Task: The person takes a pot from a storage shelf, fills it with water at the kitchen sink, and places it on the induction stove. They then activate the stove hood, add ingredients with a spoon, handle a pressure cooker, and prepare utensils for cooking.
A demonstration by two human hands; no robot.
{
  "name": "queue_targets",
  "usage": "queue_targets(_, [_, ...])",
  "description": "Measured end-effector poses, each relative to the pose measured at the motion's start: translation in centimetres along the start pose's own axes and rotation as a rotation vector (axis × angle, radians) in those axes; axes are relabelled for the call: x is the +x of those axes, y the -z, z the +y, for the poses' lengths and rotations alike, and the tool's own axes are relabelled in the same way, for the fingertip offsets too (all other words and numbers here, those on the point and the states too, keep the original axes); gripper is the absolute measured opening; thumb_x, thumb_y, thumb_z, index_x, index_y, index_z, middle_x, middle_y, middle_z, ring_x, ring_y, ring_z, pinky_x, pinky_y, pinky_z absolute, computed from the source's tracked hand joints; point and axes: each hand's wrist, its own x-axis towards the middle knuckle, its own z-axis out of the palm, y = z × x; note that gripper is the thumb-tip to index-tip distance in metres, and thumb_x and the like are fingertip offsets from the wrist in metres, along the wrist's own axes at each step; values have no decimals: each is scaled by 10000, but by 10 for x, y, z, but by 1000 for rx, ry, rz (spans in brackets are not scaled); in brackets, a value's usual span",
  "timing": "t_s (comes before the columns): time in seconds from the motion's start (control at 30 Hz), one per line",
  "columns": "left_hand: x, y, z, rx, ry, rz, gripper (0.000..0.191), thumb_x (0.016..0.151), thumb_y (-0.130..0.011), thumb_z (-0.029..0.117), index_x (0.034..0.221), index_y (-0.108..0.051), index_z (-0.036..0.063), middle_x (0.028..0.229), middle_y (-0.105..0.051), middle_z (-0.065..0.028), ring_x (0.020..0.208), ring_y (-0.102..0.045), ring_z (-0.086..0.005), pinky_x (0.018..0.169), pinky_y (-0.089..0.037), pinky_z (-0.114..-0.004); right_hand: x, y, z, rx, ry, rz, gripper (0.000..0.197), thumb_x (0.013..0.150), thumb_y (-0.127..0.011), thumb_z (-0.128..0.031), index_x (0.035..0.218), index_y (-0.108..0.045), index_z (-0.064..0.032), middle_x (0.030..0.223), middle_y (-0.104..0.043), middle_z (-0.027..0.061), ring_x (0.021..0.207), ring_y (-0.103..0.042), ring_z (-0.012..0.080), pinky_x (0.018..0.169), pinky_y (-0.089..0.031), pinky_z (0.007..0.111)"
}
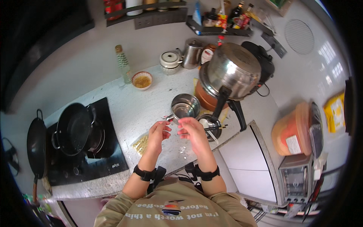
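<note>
My left hand (159,132) hovers over the counter, fingers curled loosely and apart, with nothing seen in it. Just beyond its fingertips is the handle of a stainless steel pot (185,105), whose inside looks shiny. My right hand (193,131) hangs in front of that pot's near rim, its fingers bent and spread. Dark chopsticks (217,127) pass behind this hand and cross a metal bowl (217,132); no grip on them shows. A white spoon (204,123) leans in the bowl. By my left wrist lies a clear bag of small yellowish pieces (140,144).
A pressure cooker pot (236,68) sits upside down at the right, its black handles jutting forward. At the left a black pan (73,129) stands on the cooktop (113,167). A glass bottle (123,66), a small bowl of yellowish food (142,81) and a lidded jar (170,61) line the back.
</note>
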Motion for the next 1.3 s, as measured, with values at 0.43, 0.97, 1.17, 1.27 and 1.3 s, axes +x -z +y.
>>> queue_targets(0.43, [-2, -102, 9, 345, -261, -210, 264, 807, -471, 235, 955, -556, 33, 810, -579, -85, 676, -550, -147, 593, -430, -241, -34, 174, -36, -415, 594, 825, 144, 779, -515, -121, 888, -543, -30, 717, -554, 36, 605, -496, 105, 543, -391, 217])
queue_targets(0.97, [27, -251, -11, 1586, -474, 496, 297, 624, -640, 264, 764, -539, 23, 659, -580, -168, 629, -583, -312, 548, -469, -373, 59, 259, -60, -49, -173, -207, 219, 708, -621, -140, 797, -469, -11, 578, -488, 37, 426, -456, 108, 373, -368, 231])
queue_targets(1.17, [23, -249, -26, 1402, -496, 632, 269, 620, -599, 180, 873, -600, 88, 725, -601, -144, 690, -580, -310, 616, -464, -386, 56, 257, -45, -219, 55, -26, 89, 661, -566, -38, 687, -485, -12, 495, -455, 18, 345, -406, 91, 317, -299, 232])
queue_targets(1.27, [12, -247, -32, 1387, -495, 656, 278, 625, -623, 187, 886, -601, 94, 736, -602, -144, 697, -581, -310, 616, -463, -379, 53, 259, -44, -241, 99, -11, 107, 667, -565, -58, 697, -477, -6, 512, -460, 17, 359, -418, 88, 328, -311, 240])
queue_targets(1.3, [9, -248, -34, 1361, -502, 664, 282, 626, -634, 189, 889, -599, 93, 733, -601, -143, 696, -581, -311, 617, -463, -377, 51, 260, -47, -237, 94, -18, 107, 667, -565, -58, 697, -477, -6, 512, -460, 17, 359, -418, 88, 328, -311, 240])
